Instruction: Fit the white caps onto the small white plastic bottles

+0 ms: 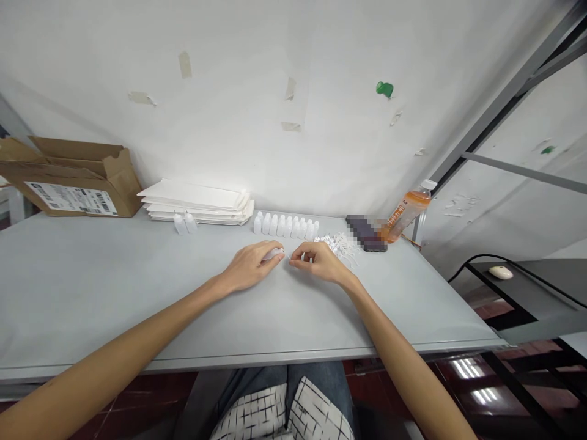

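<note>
My left hand (251,264) is closed around a small translucent white squeeze bottle (274,253), which lies tilted with its neck toward the right. Just to the right, the fingers of my right hand (316,260) are pinched together at a thin whitish piece, too small to make out, near the bottle's mouth. Beyond my hands stands a row of small white bottles (285,227). A pile of small white caps and thin tips (342,245) lies behind my right hand. Two bottles with thin needle tips (184,224) stand off to the left.
A stack of white envelopes or sheets (197,201) lies against the wall, with an open cardboard box (73,177) at far left. On the right are a dark phone (367,233) and an orange drink bottle (407,214), leaning. The grey table's (275,324) front edge runs before my lap.
</note>
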The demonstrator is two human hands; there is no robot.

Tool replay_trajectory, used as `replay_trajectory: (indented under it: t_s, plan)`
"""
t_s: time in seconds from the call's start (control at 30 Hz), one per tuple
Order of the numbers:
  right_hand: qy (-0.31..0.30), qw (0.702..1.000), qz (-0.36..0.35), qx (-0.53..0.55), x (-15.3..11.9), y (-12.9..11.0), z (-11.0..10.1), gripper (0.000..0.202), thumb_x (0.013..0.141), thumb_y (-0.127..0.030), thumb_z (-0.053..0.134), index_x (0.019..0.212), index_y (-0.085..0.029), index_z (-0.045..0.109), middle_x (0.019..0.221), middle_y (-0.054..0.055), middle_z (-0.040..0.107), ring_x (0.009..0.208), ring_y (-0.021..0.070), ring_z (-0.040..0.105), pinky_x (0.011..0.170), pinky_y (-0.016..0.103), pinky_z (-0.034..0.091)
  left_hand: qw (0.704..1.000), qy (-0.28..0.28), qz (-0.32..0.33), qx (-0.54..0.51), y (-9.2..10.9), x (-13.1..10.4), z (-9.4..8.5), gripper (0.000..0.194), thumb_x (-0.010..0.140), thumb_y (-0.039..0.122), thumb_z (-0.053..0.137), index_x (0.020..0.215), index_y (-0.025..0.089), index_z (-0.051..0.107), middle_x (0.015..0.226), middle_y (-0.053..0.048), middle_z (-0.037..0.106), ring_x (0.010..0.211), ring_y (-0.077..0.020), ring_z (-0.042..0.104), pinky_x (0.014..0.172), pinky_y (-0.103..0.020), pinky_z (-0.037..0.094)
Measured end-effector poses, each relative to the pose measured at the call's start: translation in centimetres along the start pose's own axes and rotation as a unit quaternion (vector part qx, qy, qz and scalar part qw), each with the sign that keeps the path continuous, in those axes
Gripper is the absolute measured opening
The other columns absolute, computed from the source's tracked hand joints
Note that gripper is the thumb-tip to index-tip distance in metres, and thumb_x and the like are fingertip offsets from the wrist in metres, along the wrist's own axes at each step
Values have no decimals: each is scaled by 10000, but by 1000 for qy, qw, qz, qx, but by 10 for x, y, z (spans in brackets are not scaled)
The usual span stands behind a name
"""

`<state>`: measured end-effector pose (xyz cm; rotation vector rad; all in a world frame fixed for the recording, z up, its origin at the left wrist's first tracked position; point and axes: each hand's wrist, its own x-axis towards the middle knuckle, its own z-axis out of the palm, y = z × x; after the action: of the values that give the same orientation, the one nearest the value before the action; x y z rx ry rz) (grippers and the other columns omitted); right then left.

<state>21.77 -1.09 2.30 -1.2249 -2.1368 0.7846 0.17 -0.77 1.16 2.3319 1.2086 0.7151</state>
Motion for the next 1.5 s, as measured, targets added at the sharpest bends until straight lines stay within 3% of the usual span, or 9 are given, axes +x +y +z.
replay_trajectory:
  t_s: [0.43,0.73,1.03,1.27,1.5]
  plan:
    - [11,1000,13,23,-2,-6,-7,119,799,-271,644,749,-171,682,760,18,662,551,83,514,551,227,396,999,-10,-15,35,3,-1,-3,296,915,426,366,1014,237,571,860,-13,656,695,-190,588,689,-307,429]
    - [14,999,9,28,-3,-5,-8,153,804,-310,640,746,-174,681,745,18,661,546,89,522,543,231,405,999,-1,-9,44,5,-1,-2,379,924,524,346,947,241,597,724,8,623,597,-171,519,590,-278,366]
    - [16,999,11,30,-4,-4,-8,153,806,-311,643,758,-171,685,771,26,676,559,91,535,547,233,409,1000,-17,8,7,3,-1,-2,351,931,454,349,1057,259,612,1019,-10,686,775,-195,611,732,-306,433]
    - [17,999,12,33,-4,-4,-8,181,809,-339,637,758,-172,684,781,28,673,556,92,541,534,231,404,1000,-4,7,21,3,-1,-3,356,909,469,362,986,232,615,767,-6,638,626,-176,543,633,-294,414]
    - [31,999,12,40,-3,-3,-8,168,804,-329,646,752,-174,685,777,22,667,544,87,551,527,231,399,1000,-9,21,1,2,-1,-4,313,908,438,374,961,226,599,728,4,594,608,-169,514,618,-290,401]
